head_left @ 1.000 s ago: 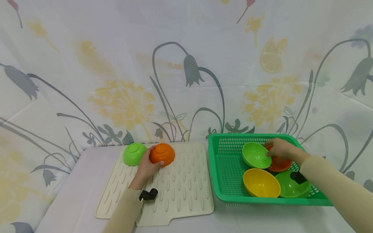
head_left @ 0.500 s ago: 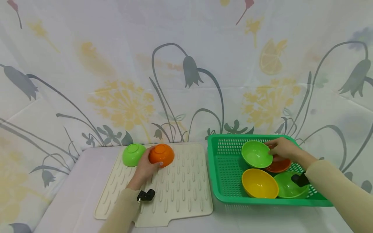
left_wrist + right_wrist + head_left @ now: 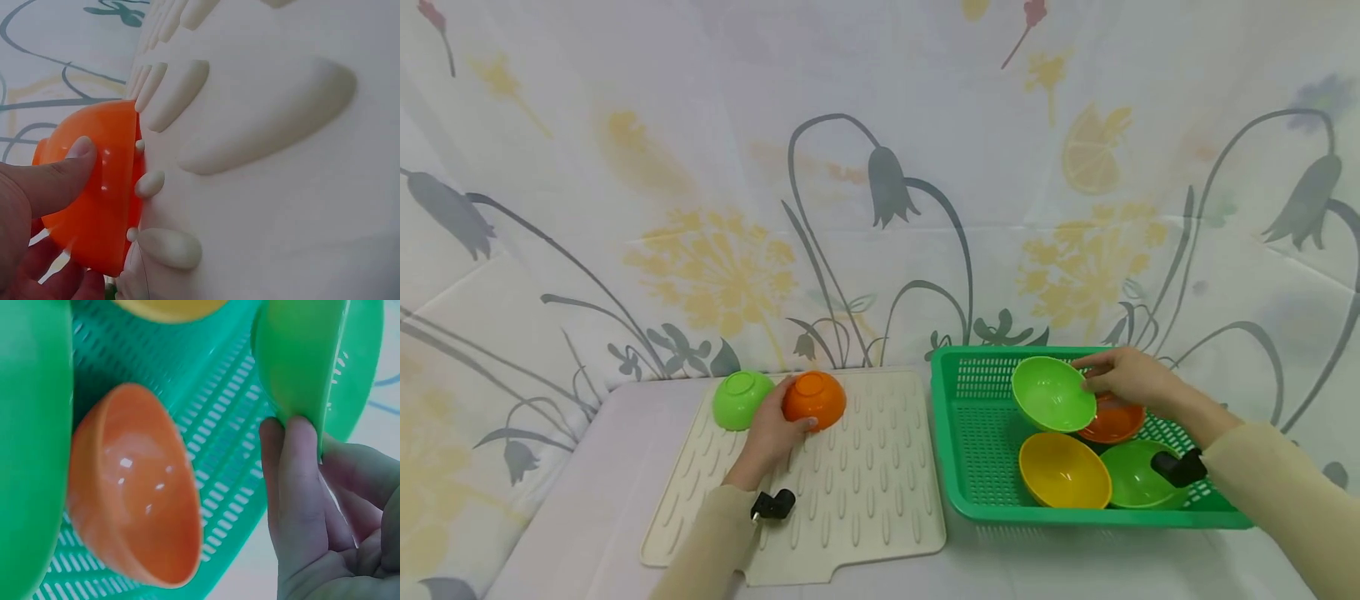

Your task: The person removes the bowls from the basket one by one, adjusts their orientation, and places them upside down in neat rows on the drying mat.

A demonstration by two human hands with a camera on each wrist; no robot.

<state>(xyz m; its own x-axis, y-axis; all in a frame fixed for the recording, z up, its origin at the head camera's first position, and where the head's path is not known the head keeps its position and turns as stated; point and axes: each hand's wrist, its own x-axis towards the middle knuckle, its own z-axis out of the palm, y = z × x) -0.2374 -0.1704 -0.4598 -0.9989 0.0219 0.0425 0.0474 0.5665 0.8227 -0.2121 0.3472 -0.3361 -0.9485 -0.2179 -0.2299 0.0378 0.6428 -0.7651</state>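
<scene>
My left hand [image 3: 772,435] grips an upside-down orange bowl [image 3: 817,402] at the back of the cream drying mat [image 3: 880,508]. Its thumb lies on the bowl's side and the other fingers curl round the far side, as the left wrist view shows. Left of it, an overturned light green bowl [image 3: 742,402] sits on the mat. My right hand [image 3: 1138,382] pinches the rim of another light green bowl [image 3: 1051,393], tilted and raised over the green basket [image 3: 951,450]. Below that hand, a second orange bowl [image 3: 144,487] leans in the basket.
A yellow bowl [image 3: 1064,471] and a darker green bowl [image 3: 1142,475] stand in the front right of the basket. The basket's near rim rises in front of them. Behind everything hangs a flower-printed cloth [image 3: 737,275].
My right hand has lifted the light green bowl by its rim, slightly up and to the left, exposing more of the orange bowl. My left hand stays on its bowl.
</scene>
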